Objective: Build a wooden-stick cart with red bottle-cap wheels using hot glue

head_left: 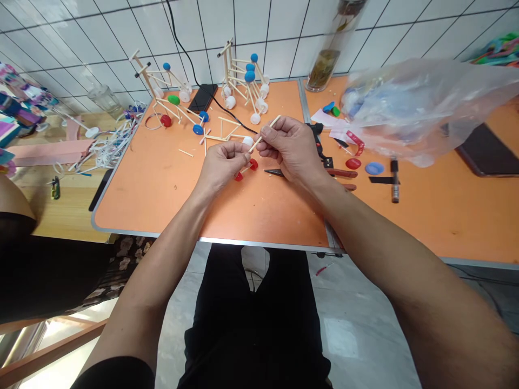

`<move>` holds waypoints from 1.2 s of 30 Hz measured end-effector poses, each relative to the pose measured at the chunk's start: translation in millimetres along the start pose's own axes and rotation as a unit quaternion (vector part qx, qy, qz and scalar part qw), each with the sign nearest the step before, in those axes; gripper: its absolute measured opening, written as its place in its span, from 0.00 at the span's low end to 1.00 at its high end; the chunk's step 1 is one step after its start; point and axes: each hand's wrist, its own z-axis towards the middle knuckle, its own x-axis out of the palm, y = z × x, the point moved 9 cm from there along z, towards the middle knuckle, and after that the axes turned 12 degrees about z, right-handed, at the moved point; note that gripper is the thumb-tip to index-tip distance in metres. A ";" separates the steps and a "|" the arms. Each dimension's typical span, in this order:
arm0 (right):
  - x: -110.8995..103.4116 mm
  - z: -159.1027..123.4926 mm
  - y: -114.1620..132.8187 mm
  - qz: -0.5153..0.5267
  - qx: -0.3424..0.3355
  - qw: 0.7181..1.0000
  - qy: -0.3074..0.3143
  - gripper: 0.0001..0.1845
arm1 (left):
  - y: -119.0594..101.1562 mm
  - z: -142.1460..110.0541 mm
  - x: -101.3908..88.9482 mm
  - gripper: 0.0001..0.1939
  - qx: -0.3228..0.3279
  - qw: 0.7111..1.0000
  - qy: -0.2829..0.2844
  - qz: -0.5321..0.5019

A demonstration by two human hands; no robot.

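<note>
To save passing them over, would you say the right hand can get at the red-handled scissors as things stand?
Probably yes: the right hand sits above the scissors with nothing between, though it holds a wooden stick.

My one head-worn camera looks forward and down, past the near edge of the surface (203,239), close onto the left hand (222,166) and right hand (290,150).

Over the orange folding table (162,216), the right hand (290,151) pinched a thin wooden stick (268,131) while the left hand (222,166) held a small stick frame with red round caps (246,170).
</note>
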 end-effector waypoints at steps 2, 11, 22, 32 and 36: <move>1.3 -0.9 0.2 0.006 0.001 1.000 -0.005 0.34 | -0.2 1.2 -0.9 0.08 0.014 1.000 -0.006 0.003; 6.7 -2.0 -1.1 0.012 -0.014 1.000 0.014 0.36 | -1.1 4.3 -5.5 0.11 0.070 0.996 -0.036 0.042; 1.4 2.7 1.7 -0.005 -0.040 0.999 0.004 0.33 | -1.4 7.3 -5.2 0.11 0.087 0.994 -0.044 0.041; -3.2 -1.9 5.5 -0.012 -0.023 0.999 -0.031 0.30 | 3.2 8.8 -7.1 0.06 0.147 0.983 -0.083 0.074; -1.9 -2.6 4.6 -0.023 -0.020 0.999 -0.033 0.33 | 3.1 8.5 -9.6 0.10 0.151 0.979 -0.094 0.101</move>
